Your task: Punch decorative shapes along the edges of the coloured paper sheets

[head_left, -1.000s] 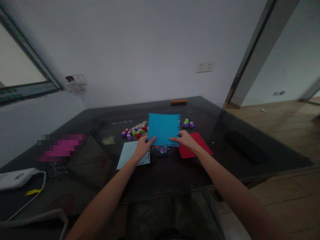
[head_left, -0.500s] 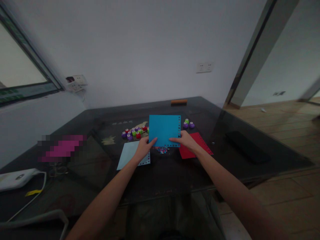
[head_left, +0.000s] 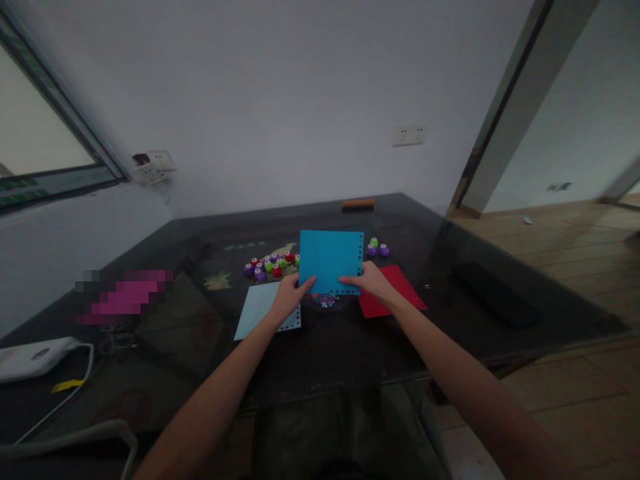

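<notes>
Both hands hold up a blue sheet (head_left: 331, 259) with holes punched along its right and bottom edges. My left hand (head_left: 290, 293) pinches its lower left corner, thumb on the front. At the lower right, my right hand (head_left: 370, 280) grips it with the thumb across the face. Below the sheet lies a small pile of tiny coloured pieces (head_left: 327, 302), partly hidden. A pale blue punched sheet (head_left: 257, 308) rests on the table under my left wrist, and a red punched sheet (head_left: 393, 292) lies beneath my right wrist.
Several one-eyed red, purple and green figures (head_left: 269, 267) stand behind the pale sheet; three more figures (head_left: 377, 249) are to the right. A black case (head_left: 493, 293) lies at the right, a brown bar (head_left: 358, 205) at the back. A white device (head_left: 37, 359) with a cable sits left.
The blue sheet has shifted very slightly to the right and tilted a little. Both hands keep their hold; the things on the table have not moved.
</notes>
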`<state>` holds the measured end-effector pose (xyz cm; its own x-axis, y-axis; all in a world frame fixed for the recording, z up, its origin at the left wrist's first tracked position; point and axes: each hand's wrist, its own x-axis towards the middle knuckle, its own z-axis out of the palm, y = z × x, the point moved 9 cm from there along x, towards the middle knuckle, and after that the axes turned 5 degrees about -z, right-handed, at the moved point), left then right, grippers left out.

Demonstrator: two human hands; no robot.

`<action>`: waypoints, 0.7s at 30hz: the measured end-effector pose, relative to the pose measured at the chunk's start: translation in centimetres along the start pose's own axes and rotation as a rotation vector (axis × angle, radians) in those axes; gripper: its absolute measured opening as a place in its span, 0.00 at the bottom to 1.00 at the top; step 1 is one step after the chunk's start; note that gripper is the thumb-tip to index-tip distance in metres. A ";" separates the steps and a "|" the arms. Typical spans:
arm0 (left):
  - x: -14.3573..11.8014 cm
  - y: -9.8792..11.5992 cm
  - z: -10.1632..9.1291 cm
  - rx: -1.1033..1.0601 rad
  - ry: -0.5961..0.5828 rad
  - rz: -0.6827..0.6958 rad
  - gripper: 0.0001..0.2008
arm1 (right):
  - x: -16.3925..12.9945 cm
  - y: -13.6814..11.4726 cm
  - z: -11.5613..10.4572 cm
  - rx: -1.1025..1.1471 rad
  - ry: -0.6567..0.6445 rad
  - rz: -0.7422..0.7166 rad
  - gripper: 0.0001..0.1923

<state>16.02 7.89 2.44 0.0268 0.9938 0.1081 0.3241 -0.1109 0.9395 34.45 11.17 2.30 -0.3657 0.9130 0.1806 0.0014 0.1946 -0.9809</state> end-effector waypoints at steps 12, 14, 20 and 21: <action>0.1 1.3 -0.5 0.006 -0.005 0.083 0.19 | 0.1 0.2 -1.0 -0.055 0.080 -0.019 0.22; 0.2 1.4 -0.8 0.050 0.015 0.101 0.18 | 0.0 0.2 -1.1 -0.045 0.097 -0.009 0.21; 1.4 0.2 -3.1 0.060 0.118 0.110 0.18 | -0.1 -0.1 -1.2 -0.021 0.120 -0.012 0.19; 1.7 -0.2 -3.7 0.046 0.132 0.108 0.18 | -0.1 -0.1 -1.2 -0.017 0.121 -0.009 0.18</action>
<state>12.54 9.51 3.66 -0.0595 0.9657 0.2527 0.3694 -0.2138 0.9043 35.62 11.53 2.48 -0.2506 0.9477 0.1975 0.0152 0.2078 -0.9781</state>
